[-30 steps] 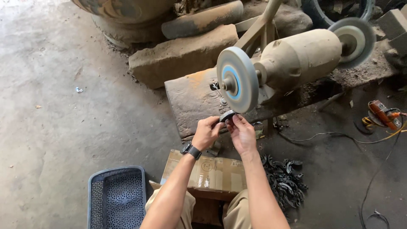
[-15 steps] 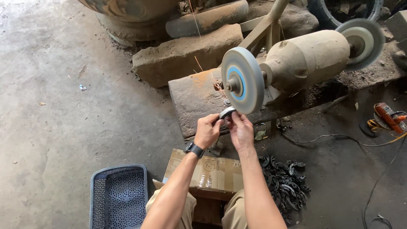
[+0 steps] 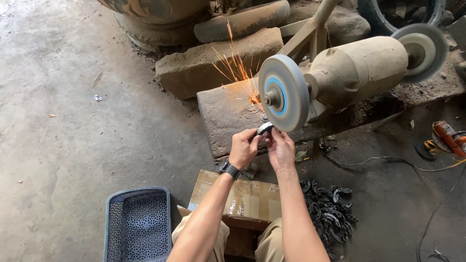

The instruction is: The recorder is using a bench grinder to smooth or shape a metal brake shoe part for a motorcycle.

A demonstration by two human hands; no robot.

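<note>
A small curved metal piece [image 3: 265, 128] is held against the lower edge of the grey grinding wheel [image 3: 283, 93] of a bench grinder. It is clamped between the fingers of the left hand [image 3: 244, 148] and of the right hand [image 3: 279, 148], which are closed tight on it from both sides. Orange sparks [image 3: 239, 73] are thrown up and to the left over the stone block [image 3: 228, 114], so the grinding of this piece is judged to be under way, not finished. A heap of dark metal pieces [image 3: 329, 213] is seen on the floor beside a cardboard box [image 3: 242, 196]; which of them are already ground cannot be told. A blue plastic basket [image 3: 138, 225] stands to the left
</note>
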